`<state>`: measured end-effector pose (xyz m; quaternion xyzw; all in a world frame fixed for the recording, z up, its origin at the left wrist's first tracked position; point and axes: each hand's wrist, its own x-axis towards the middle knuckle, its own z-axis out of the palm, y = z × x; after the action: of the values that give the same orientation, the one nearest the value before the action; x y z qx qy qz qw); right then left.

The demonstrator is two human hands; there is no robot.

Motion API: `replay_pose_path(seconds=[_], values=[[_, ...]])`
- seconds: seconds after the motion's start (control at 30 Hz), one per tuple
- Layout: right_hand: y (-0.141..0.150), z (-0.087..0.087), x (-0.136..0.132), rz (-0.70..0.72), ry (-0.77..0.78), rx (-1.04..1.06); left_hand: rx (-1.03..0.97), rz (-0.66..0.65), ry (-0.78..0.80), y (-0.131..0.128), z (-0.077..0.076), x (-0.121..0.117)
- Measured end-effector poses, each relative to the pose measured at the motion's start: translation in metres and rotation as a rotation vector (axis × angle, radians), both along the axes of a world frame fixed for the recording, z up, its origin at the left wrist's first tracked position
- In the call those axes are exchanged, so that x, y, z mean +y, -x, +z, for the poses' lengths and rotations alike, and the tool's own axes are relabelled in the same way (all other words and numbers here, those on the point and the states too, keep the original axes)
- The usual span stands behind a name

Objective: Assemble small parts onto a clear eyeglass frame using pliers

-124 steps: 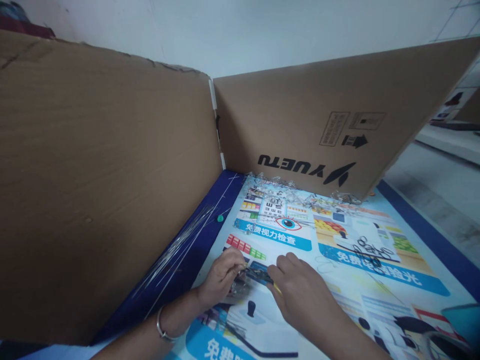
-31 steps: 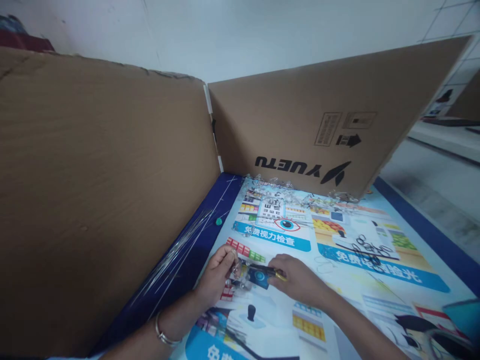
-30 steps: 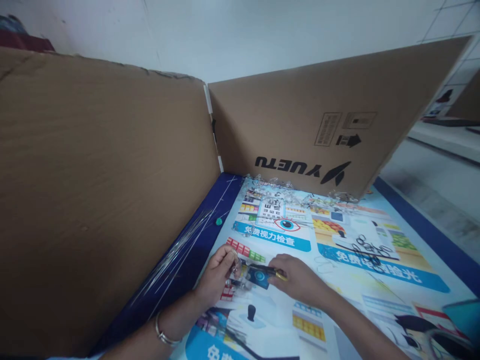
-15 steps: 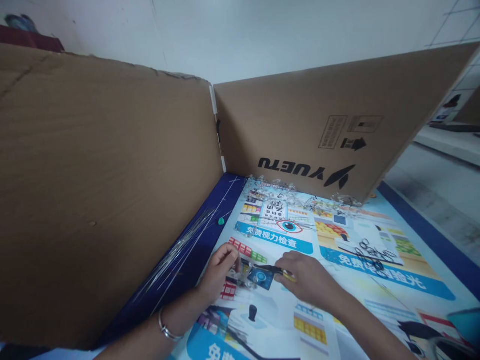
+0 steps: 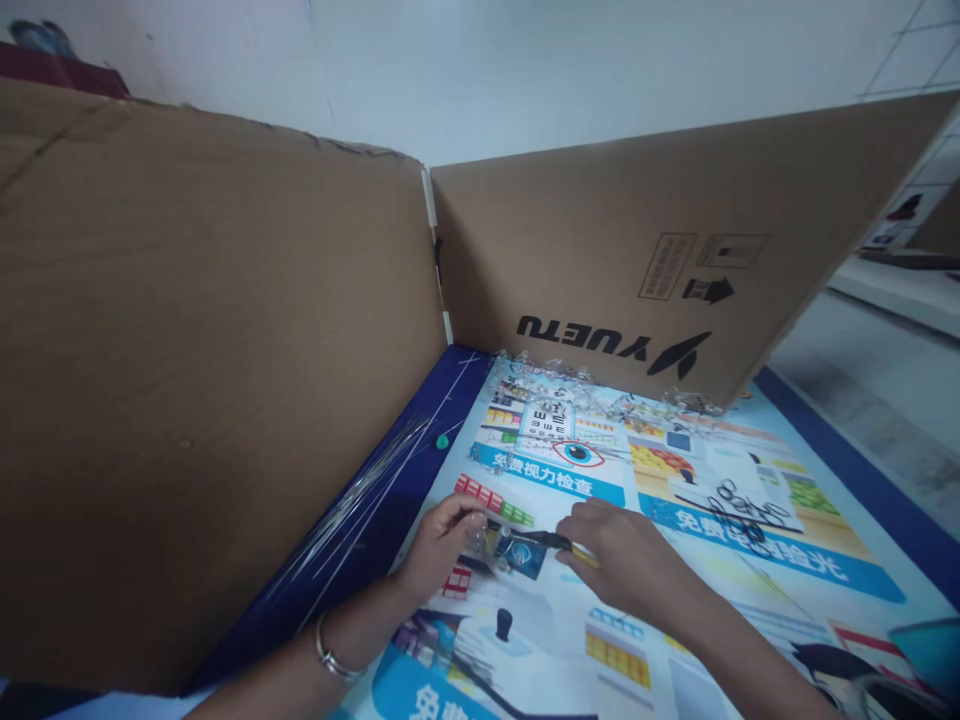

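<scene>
My left hand [image 5: 442, 545], with a metal bangle on its wrist, pinches a small clear part [image 5: 487, 540] just above the printed poster [image 5: 675, 600] covering the table. My right hand [image 5: 622, 560] is closed on a thin tool with a yellow handle [image 5: 559, 543], whose dark tip points left at the clear part. The two hands are close together, a few centimetres apart.
Two cardboard panels [image 5: 600, 260] stand as a wall at the left and back. Thin metal wires [image 5: 360, 495] lie along the blue border with a green pin [image 5: 442, 441]. Clear small parts [image 5: 570, 385] line the back panel's foot; dark rings [image 5: 742, 505] lie to the right.
Both hands have stayed over the same spot on the poster. The right hand has slid slightly right and back from the left, still aiming the tool at the clear part.
</scene>
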<state>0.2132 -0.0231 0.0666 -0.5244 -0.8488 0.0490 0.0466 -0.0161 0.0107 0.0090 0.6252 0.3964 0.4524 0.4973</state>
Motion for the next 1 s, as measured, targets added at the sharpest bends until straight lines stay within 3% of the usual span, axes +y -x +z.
replay_pose_path(seconds=[0.33,0.7,0.87,1.0], values=[[-0.011,-0.001,0.004,-0.023,0.034,0.003,0.185,-0.165,-0.301,0.011,0.002,0.009],[0.004,0.016,-0.006,-0.015,-0.077,-0.121,0.174,-0.082,-0.317,0.002,0.009,0.002],[0.01,0.011,-0.011,0.021,-0.151,-0.126,0.165,-0.085,-0.346,-0.002,0.012,0.001],[0.012,0.006,-0.011,0.044,-0.184,-0.118,0.13,-0.096,-0.25,-0.007,0.014,-0.003]])
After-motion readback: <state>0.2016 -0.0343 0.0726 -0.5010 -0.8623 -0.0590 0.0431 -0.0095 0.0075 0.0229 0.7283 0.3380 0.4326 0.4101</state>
